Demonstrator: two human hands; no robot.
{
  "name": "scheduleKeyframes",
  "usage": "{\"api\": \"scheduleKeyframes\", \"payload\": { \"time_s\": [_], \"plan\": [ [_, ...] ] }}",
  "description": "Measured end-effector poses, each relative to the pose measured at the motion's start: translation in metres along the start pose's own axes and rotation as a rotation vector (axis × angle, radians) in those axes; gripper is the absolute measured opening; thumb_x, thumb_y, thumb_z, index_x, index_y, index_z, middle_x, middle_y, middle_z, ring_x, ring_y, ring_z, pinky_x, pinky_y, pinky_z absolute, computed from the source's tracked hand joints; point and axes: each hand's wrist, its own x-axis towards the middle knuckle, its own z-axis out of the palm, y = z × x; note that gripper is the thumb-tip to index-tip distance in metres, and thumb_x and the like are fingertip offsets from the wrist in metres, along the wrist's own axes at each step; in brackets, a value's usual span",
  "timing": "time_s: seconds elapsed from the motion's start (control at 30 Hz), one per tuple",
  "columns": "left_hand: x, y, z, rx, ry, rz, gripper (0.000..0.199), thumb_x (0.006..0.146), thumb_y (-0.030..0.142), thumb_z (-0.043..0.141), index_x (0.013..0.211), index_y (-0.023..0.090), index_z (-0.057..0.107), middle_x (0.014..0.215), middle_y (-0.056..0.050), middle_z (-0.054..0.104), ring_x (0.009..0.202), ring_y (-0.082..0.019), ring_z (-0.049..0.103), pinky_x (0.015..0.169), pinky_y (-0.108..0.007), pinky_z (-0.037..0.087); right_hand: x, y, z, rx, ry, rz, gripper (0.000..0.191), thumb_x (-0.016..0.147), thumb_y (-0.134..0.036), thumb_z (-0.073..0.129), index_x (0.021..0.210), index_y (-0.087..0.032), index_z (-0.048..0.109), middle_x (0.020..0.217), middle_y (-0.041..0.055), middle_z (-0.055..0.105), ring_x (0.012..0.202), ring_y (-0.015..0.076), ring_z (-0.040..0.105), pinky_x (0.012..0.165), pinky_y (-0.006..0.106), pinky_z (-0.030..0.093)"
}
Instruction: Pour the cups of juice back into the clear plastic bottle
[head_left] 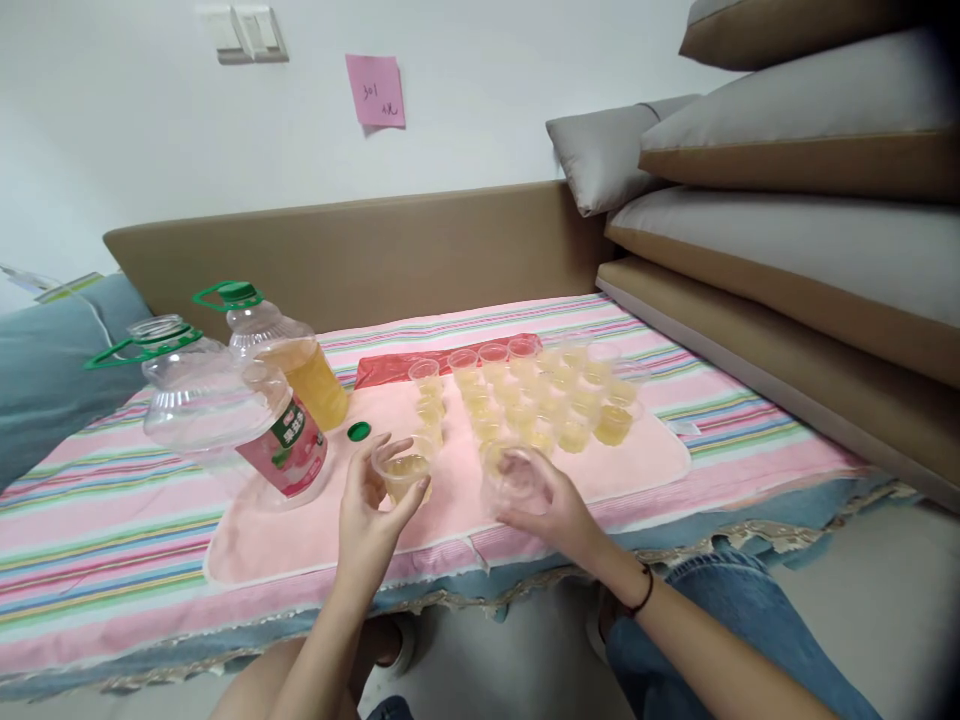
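My left hand (369, 525) is wrapped round a clear plastic cup (409, 468) with pale yellow liquid in it. Closed on another clear plastic cup (504, 478), my right hand (562, 508) is at the near edge of the grouped cups; that cup is blurred, and I see no yellow liquid in it. Several cups of yellow drink (574, 432) stand close together in rows beyond my right hand. A shorter row of cups (426, 378) runs back from my left hand. Left of it lies a green bottle cap (359, 431).
An uncapped large bottle (281, 455) with a pink label stands at left; behind it is a green-capped bottle (326, 385) part full of yellow drink. A red plastic wrapper (382, 370) lies behind the cups on the pink mat (262, 550). Stacked cushions (795, 240) rise at right.
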Motion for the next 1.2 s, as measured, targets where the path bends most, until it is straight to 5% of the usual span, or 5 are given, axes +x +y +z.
{"api": "scheduleKeyframes", "payload": {
  "time_s": [0.23, 0.57, 0.83, 1.2],
  "plan": [
    [0.02, 0.024, 0.045, -0.066, -0.143, 0.051, 0.063, 0.067, 0.039, 0.082, 0.118, 0.024, 0.048, 0.121, -0.012, 0.065, 0.115, -0.027, 0.064, 0.091, -0.041, 0.055, 0.011, -0.006, -0.082, 0.003, 0.264, -0.051, 0.063, 0.064, -0.037, 0.088, 0.121, -0.029, 0.062, 0.105, 0.0028, 0.065, 0.103, 0.0227, 0.064, 0.096, 0.04, 0.051],
    [0.065, 0.042, 0.172, 0.028, -0.465, 0.158, 0.055, 0.067, 0.031, 0.079, 0.109, 0.024, 0.044, 0.117, -0.01, 0.062, 0.111, -0.024, 0.061, 0.092, -0.039, 0.048, 0.01, -0.001, -0.176, 0.167, 0.768, 0.087, 0.06, 0.054, -0.04, 0.09, 0.104, -0.026, 0.063, 0.112, 0.0048, 0.067, 0.112, 0.024, 0.063, 0.097, 0.041, 0.052],
    [0.105, 0.029, 0.233, 0.185, -0.671, 0.293, 0.056, 0.067, 0.025, 0.076, 0.112, 0.023, 0.044, 0.119, -0.011, 0.064, 0.113, -0.025, 0.062, 0.094, -0.041, 0.048, 0.006, 0.001, -0.186, 0.359, 0.79, 0.198, 0.048, 0.057, -0.039, 0.088, 0.095, -0.026, 0.063, 0.103, 0.0016, 0.071, 0.098, 0.0216, 0.07, 0.083, 0.035, 0.058],
    [0.123, 0.03, 0.248, 0.383, -0.732, 0.354, 0.057, 0.064, 0.025, 0.074, 0.115, 0.022, 0.05, 0.114, -0.009, 0.066, 0.1, -0.024, 0.065, 0.089, -0.04, 0.049, 0.005, -0.014, -0.183, 0.438, 0.737, 0.205, 0.049, 0.057, -0.038, 0.089, 0.097, -0.026, 0.064, 0.11, 0.0034, 0.07, 0.11, 0.0236, 0.066, 0.095, 0.038, 0.054]
  ]
}}
